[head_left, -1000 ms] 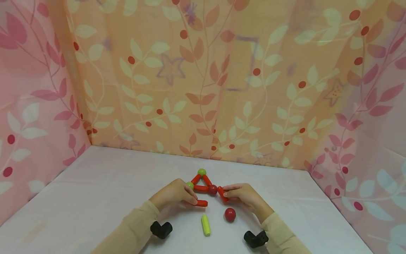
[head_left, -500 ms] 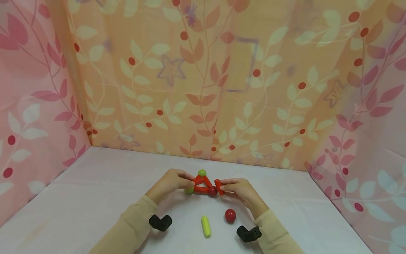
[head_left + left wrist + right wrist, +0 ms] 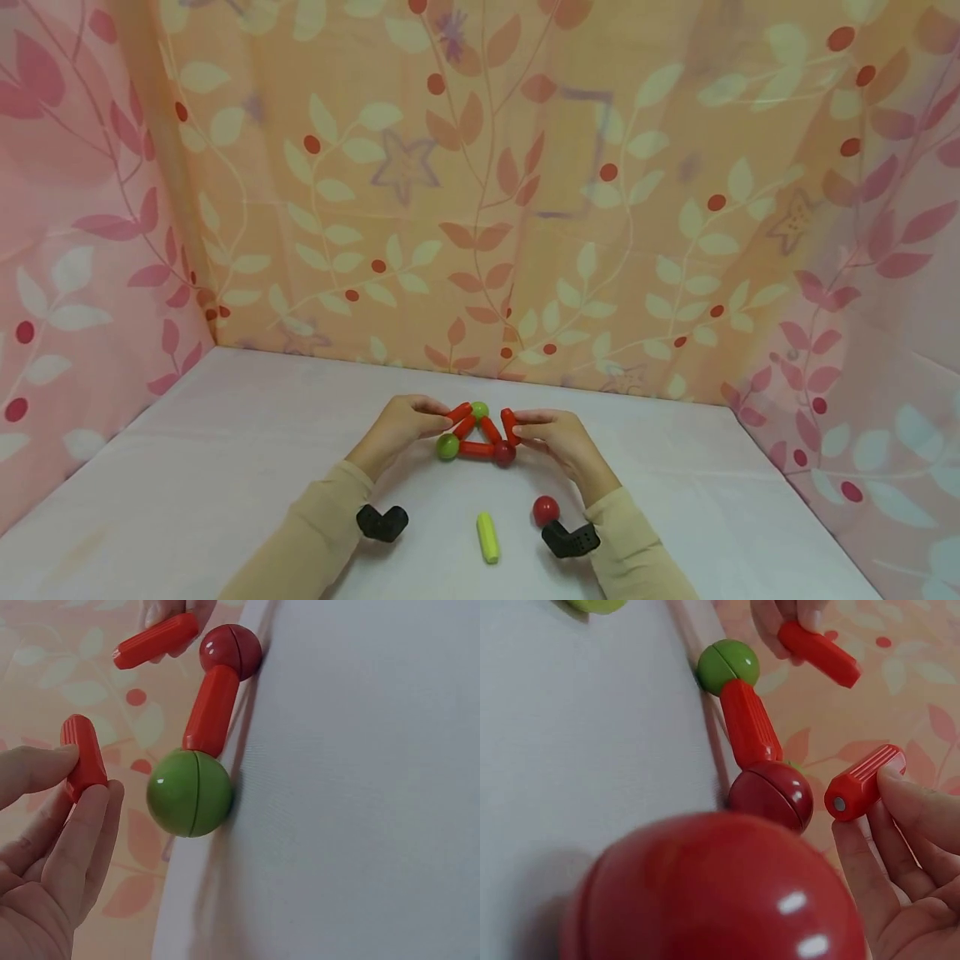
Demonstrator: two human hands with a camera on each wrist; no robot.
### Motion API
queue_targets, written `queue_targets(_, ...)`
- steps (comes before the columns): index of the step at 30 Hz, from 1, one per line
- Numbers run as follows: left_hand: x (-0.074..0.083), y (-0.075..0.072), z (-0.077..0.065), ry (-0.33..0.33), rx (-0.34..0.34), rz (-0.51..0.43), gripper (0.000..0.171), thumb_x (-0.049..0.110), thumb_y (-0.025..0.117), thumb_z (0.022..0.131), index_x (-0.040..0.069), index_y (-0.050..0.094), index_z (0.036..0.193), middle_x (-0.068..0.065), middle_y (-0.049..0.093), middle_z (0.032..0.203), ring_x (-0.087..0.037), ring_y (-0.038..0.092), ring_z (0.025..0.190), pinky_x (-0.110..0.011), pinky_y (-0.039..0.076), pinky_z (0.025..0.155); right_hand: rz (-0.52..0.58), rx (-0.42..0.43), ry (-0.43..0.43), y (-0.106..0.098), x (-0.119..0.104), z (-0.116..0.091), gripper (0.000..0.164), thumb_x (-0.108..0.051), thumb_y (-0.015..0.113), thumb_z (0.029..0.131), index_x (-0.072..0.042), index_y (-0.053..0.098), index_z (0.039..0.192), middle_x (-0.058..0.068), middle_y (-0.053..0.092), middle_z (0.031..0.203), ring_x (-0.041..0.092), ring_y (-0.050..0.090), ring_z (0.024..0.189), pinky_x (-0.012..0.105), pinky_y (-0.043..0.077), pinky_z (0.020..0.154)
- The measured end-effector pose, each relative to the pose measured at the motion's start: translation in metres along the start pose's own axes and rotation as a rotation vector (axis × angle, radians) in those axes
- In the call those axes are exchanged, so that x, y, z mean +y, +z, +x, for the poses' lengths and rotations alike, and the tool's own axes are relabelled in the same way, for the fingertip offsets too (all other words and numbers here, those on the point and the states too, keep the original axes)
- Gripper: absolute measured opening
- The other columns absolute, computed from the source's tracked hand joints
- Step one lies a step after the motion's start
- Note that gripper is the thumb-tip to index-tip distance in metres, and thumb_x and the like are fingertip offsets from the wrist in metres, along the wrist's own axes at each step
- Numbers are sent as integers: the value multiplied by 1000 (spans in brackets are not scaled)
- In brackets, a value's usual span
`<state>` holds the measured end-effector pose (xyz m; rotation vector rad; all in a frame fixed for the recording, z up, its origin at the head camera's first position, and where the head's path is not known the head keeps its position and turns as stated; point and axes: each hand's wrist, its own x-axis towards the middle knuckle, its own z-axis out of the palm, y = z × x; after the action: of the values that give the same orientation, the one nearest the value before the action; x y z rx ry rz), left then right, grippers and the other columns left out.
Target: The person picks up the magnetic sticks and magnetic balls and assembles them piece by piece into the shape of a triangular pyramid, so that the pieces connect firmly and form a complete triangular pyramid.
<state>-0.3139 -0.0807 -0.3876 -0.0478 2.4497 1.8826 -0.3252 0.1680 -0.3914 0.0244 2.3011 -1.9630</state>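
A triangle of red rods (image 3: 476,450) and balls lies on the table: a green ball (image 3: 447,447) at the near left, a second green ball (image 3: 478,411) at the far tip, and a dark red ball (image 3: 505,452) at the near right. Beside its left side, my left hand (image 3: 399,432) pinches a loose red rod (image 3: 84,757) between thumb and fingers, raised off the table. On the opposite side my right hand (image 3: 561,437) pinches another red rod (image 3: 865,782), whose end shows a small metal disc. Both held rods look apart from the triangle in the wrist views.
Nearer the front lie a yellow-green rod (image 3: 487,537) and a loose red ball (image 3: 546,510), close to the right wrist's black camera mount (image 3: 571,540). A patterned curtain (image 3: 480,208) stands behind the white table (image 3: 225,467).
Both hands have moved away from me and lifted their rods, from in front of the triangle to its left and right sides. The triangle and loose pieces stay put.
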Motion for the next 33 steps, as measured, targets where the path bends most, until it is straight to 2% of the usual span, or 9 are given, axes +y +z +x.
queue_targets(5,-3,4,1,38,-23,-5,18,12,76,84,5,74,101,-7,72,103,-19,64,97,-33,53,88,-7,24,-16,0,-1,-2,29,0,71,86,5,71,115,20,71,115,20,71,93,36,58,87)
queue_targets(9,-5,7,2,49,-9,27,18,15,75,85,7,74,101,-6,72,103,-20,62,99,-33,50,88,-8,27,-30,0,-2,-4,30,-1,72,86,5,71,115,21,71,117,19,72,94,35,58,88)
queue_targets(19,-4,13,4,-7,10,32,19,16,75,86,10,73,104,-7,71,110,-24,62,105,-39,51,95,-11,29,-68,9,-2,-3,28,0,73,85,6,71,113,20,72,116,19,72,95,37,58,89)
queue_targets(28,-8,14,2,31,15,25,20,13,75,86,6,74,104,-9,71,110,-23,62,103,-38,51,94,-18,42,-75,15,3,-4,29,0,74,85,5,72,113,21,71,116,20,72,96,37,58,88)
queue_targets(33,-8,13,1,24,12,26,20,14,76,86,6,74,104,-8,71,109,-22,63,103,-38,52,94,-50,59,-67,17,4,-3,28,-3,74,86,2,72,114,20,71,119,22,72,100,36,58,89)
